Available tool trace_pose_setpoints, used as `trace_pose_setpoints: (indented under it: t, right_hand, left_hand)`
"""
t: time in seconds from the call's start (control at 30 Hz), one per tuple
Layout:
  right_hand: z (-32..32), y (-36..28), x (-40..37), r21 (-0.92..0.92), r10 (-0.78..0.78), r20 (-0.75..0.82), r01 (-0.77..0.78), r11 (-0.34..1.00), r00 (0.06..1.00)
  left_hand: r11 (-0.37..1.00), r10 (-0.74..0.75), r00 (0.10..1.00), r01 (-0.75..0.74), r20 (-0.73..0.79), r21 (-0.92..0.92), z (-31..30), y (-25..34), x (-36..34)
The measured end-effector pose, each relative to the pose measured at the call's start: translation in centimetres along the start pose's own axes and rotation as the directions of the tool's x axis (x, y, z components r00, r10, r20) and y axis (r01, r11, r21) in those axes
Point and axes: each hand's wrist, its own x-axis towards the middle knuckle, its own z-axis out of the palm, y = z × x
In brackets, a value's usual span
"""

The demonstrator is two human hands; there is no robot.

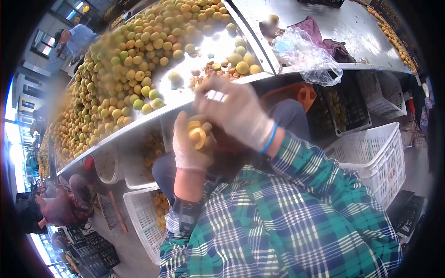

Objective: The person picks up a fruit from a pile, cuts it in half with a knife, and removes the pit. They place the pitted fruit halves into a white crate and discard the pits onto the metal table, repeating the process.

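My left hand (191,141), in a pale knitted work glove, is closed around a cut-open apricot (197,135) whose hollow orange inside faces up. Just above and to the right of it, my right hand (232,105) is also gloved and blurred by motion. Its fingers are curled together, with a white band across them; what they hold, if anything, is not clear. Beyond the right hand, a small heap of brown pits (227,72) lies on the metal table near its edge. Whole apricots (153,46) are piled over the table to the left and behind.
A crumpled clear plastic bag (308,55) and purple cloth (311,31) lie on the right-hand table. White plastic crates stand at right (371,157) and lower left (139,217). A white bucket (106,167) is under the table. Co-workers are at left (69,204) and far left (79,39).
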Motion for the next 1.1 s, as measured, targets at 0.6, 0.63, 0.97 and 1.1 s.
trace_pose_setpoints:
  t: [0.6,0.63,0.97,1.1]
  right_hand:
    - [2.4,0.2,-4.2,-0.356,-0.160,0.344,0.286,0.890,0.925]
    - [2.1,0.3,-3.8,-0.157,-0.200,0.193,0.232,0.960,0.960]
    - [0.3,7.7,4.3,-0.321,0.329,-0.180,-0.372,0.871,0.927]
    - [1.5,8.0,-0.6,0.427,0.778,-0.039,-0.694,0.580,0.627]
  left_hand:
    - [0.934,0.341,0.935,-0.327,-0.092,0.144,-2.3,-0.1,1.6]
    - [0.979,0.175,0.983,-0.180,-0.057,-0.100,-1.8,0.1,1.3]
    - [0.908,0.212,0.950,-0.278,-0.229,-0.313,-7.4,5.3,-3.3]
    - [0.837,0.273,0.852,-0.439,-0.447,-0.326,-15.6,7.1,-5.7]
